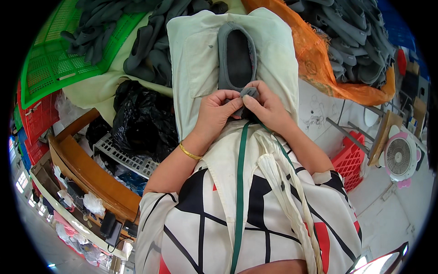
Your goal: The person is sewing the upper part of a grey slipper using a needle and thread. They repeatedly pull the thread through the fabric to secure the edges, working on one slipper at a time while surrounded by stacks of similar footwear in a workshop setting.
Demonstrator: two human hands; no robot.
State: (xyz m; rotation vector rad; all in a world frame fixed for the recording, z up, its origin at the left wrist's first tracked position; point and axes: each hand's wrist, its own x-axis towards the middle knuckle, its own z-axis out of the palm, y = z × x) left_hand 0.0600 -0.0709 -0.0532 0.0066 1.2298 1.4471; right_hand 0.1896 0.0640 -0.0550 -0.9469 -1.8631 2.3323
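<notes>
A grey slip-on shoe (221, 55) with a dark inside lies on the white cloth (278, 55) before me, its opening facing up. Just below its near end, my left hand (219, 108) and my right hand (266, 107) meet, fingertips together. Between thumbs and fingers both pinch a small grey fabric piece (249, 92). Darker material shows under the hands, mostly hidden by the fingers; whether it belongs to a second shoe is unclear. A gold bracelet (189, 151) circles my left wrist.
Grey shoes (157, 59) are heaped at the far left by a green basket (123, 43). More fill an orange sack (315, 59) at the far right. Black plastic bags (143, 118) and a wooden piece (91, 164) stand left. A red crate (349, 160) and fan (400, 155) are right.
</notes>
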